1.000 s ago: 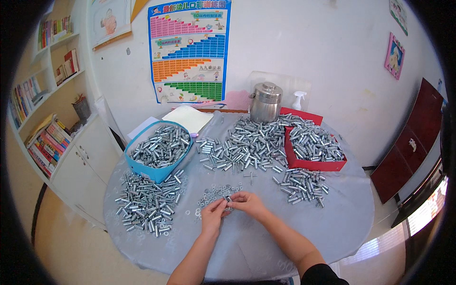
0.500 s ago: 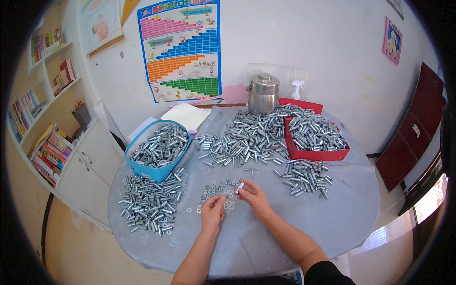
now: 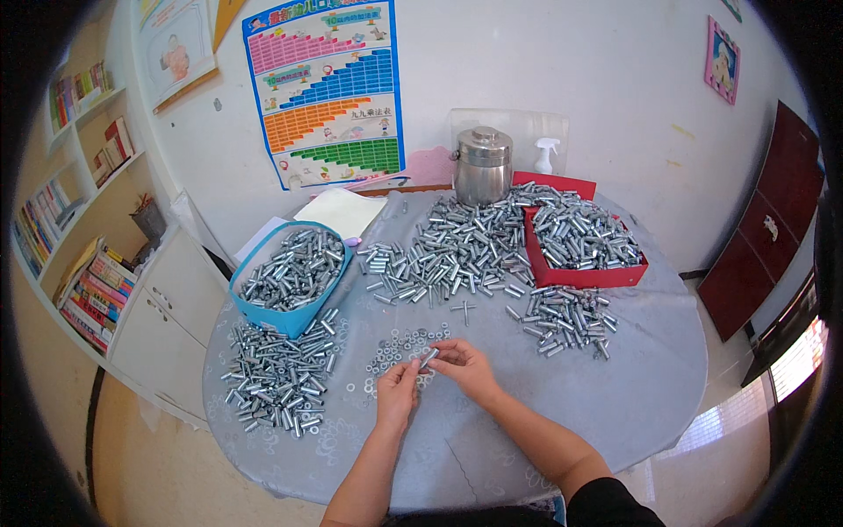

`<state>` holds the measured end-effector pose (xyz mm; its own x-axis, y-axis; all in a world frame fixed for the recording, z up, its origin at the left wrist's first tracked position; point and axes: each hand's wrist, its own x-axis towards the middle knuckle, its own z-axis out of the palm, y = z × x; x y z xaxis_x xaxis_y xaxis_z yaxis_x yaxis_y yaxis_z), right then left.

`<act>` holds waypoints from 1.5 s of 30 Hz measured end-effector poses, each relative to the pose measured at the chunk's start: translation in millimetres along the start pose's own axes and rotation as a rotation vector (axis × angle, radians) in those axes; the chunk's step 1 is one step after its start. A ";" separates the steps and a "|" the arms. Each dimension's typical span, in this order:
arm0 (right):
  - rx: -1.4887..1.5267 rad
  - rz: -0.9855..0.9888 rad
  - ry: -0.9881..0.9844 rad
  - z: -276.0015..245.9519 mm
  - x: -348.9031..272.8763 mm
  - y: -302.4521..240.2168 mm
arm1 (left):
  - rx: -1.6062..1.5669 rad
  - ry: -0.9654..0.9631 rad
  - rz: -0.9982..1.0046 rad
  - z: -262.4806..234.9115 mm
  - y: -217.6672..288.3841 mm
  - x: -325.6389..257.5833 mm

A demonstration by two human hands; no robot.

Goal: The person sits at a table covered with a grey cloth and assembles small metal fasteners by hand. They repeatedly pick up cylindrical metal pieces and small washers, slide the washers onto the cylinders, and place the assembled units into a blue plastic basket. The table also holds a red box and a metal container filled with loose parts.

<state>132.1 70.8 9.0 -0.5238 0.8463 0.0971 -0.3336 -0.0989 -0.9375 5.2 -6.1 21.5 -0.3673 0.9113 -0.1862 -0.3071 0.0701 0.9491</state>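
My right hand (image 3: 465, 367) pinches a short metal bolt (image 3: 429, 357) over the round table (image 3: 650, 395). My left hand (image 3: 398, 391) meets it from the left, fingertips closed at the bolt's lower end; whether it holds a washer is too small to tell. Just beyond both hands lies a loose scatter of small metal washers (image 3: 395, 344).
A blue tub (image 3: 294, 274) of metal sleeves stands at the left, with a heap of them (image 3: 277, 373) in front. A big pile (image 3: 448, 250) fills the middle, a red tray (image 3: 580, 241) of parts sits at the right, a smaller pile (image 3: 566, 318) before it. A steel canister (image 3: 482, 165) stands at the back.
The view has shifted slightly. My hands stay together near the washers; the right one now holds a bolt up between the fingers, with the left closing on its end.
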 end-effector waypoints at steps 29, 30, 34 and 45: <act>-0.425 -0.070 0.086 -8.6 4.2 8.3 | -0.260 0.095 -0.106 -5.8 -3.8 5.6; -0.351 -0.051 0.066 -9.5 5.0 8.8 | -0.257 0.080 -0.116 -5.5 -3.5 5.2; -0.165 0.033 -0.008 -9.1 3.9 12.8 | -0.261 0.030 -0.157 -4.8 -5.2 4.0; -0.760 -0.488 -0.031 -5.1 1.0 2.4 | -0.411 -0.046 -0.277 -4.9 -3.8 3.1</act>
<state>134.8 74.1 5.2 -0.4839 0.6881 0.5407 0.0776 0.6491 -0.7567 0.8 -5.6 16.0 -0.1871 0.8985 -0.3971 -0.7119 0.1546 0.6851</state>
